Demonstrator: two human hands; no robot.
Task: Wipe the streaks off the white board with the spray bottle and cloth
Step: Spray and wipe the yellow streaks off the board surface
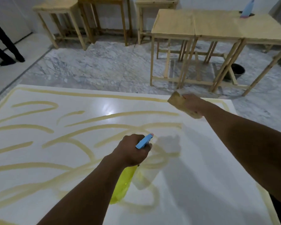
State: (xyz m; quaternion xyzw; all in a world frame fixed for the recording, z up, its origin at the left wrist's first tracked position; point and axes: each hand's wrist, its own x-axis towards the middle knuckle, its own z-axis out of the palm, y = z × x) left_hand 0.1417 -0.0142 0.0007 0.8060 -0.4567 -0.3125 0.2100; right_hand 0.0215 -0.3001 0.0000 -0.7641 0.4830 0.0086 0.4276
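Head view: your left hand point(133, 150) grips the bottle point(122, 184), nozzle aimed ahead at streaks point(81, 143) on the board point(201, 176), ready to spray. Beyond it, your right hand point(192, 103) holds the cloth point(177, 100) at the far edge, likely to wipe.

Workroom of bare wooden tables point(217, 25) (marble floor point(104, 67))

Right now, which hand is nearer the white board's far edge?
Right. The right hand, gripping the cloth, is at the far edge of the white board; the left hand, holding the spray bottle, is over its middle.
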